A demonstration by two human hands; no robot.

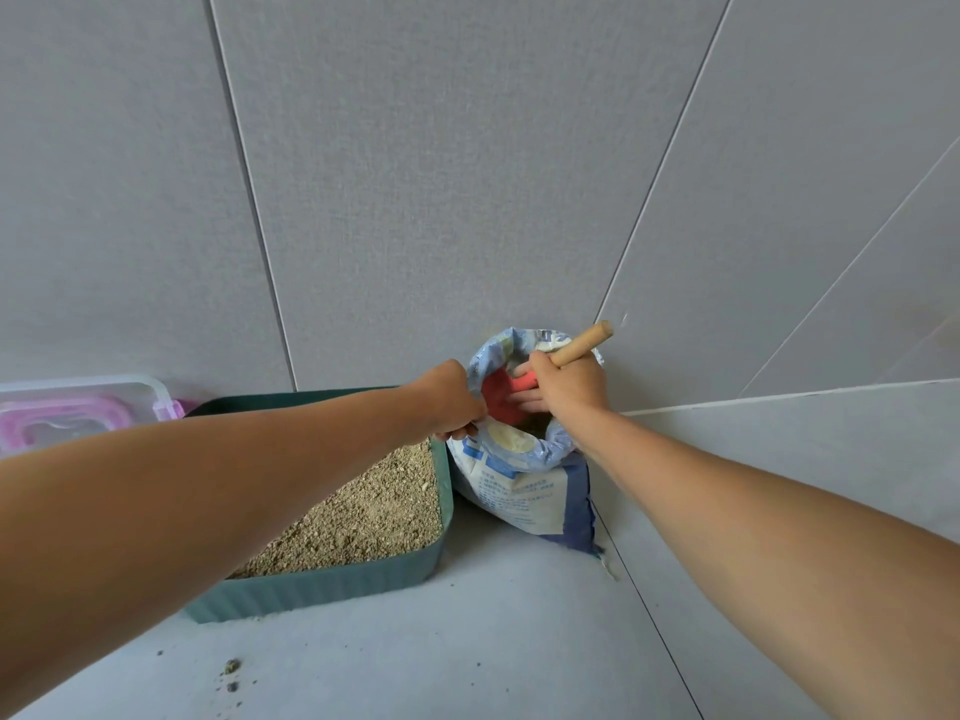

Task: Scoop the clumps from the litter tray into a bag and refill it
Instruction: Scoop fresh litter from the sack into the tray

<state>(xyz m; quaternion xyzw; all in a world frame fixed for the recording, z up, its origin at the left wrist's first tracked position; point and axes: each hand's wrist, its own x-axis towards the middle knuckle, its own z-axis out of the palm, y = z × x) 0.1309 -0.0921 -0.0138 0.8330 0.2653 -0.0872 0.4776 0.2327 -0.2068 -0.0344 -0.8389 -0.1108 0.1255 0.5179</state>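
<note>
A green ribbed litter tray [332,584] holding tan litter [363,506] sits on the grey floor against the wall. Right of it stands an open blue-and-white litter bag [524,491] in the corner. My left hand [452,402] pinches the bag's left rim and holds the mouth open. My right hand [569,389] grips the wooden handle of a scoop [584,343]; its red blade [501,397] is down inside the bag's mouth, partly hidden by my fingers.
A clear plastic box with a pink-handled lid [78,413] stands left of the tray by the wall. A few litter crumbs [231,667] lie on the floor in front of the tray. Grey tiled walls meet in the corner behind the bag.
</note>
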